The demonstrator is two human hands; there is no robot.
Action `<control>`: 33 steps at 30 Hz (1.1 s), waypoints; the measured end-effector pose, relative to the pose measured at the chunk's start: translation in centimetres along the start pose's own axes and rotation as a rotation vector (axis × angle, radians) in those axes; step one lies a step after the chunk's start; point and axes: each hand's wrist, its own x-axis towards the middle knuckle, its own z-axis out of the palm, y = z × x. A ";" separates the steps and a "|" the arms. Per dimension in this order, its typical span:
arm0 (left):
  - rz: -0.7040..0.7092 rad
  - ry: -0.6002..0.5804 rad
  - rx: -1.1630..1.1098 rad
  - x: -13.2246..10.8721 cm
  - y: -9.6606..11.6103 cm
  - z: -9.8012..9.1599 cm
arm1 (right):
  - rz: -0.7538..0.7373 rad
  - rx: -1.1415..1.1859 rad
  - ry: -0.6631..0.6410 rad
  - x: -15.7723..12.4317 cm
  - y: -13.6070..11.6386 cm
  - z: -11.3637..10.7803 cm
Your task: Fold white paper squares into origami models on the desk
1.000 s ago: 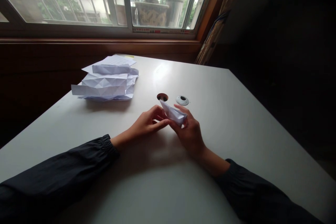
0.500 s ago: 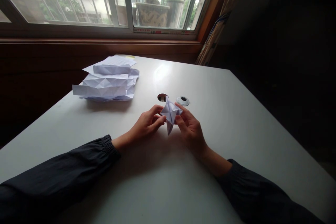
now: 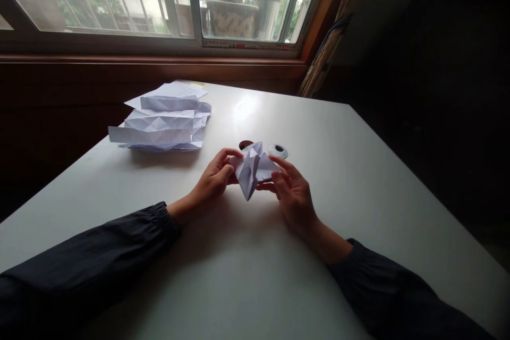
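A small white folded-paper origami piece (image 3: pixel 251 170) is held between my two hands, above the middle of the white table (image 3: pixel 247 276). It has several pointed flaps, one of them pointing down towards me. My left hand (image 3: pixel 213 178) pinches its left flap between thumb and forefinger. On the other side my right hand (image 3: pixel 295 191) is closed on the right flap, thumb in front, with other fingers under the paper. The fingers partly cover both side flaps.
Creased white paper sheets (image 3: pixel 159 130) lie piled at the table's far left, a printed sheet (image 3: pixel 171 93) behind them. Just beyond my hands are a round hole (image 3: pixel 245 144) in the tabletop and a grey ring-shaped cap (image 3: pixel 278 151). A window (image 3: pixel 239 5) stands behind.
The origami piece has been turned and its flaps spread wider, with a raised fold now showing in its middle. My left hand has shifted slightly left and up.
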 end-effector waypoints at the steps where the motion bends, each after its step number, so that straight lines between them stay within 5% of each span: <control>1: -0.005 0.034 -0.031 0.0 0.0 0.0 | 0.014 -0.010 0.028 0.0 0.1 0.0; 6: -0.102 0.114 -0.236 0.2 -0.3 -0.1 | 0.111 0.098 0.114 0.3 0.4 -0.4; 12: -0.242 0.010 -0.140 -0.1 -0.6 0.5 | 0.228 0.266 0.062 0.4 0.3 -0.1; 20: -0.133 -0.149 0.179 -0.2 -0.3 0.5 | 0.057 -0.142 0.014 0.2 0.0 0.2; 29: -0.093 -0.504 -0.055 -0.1 -1.0 0.1 | -0.174 -0.580 0.217 0.4 0.4 -0.7; 33: -0.095 -0.501 -0.024 -0.4 -0.3 -0.2 | -0.149 -0.638 0.197 0.4 0.5 -0.6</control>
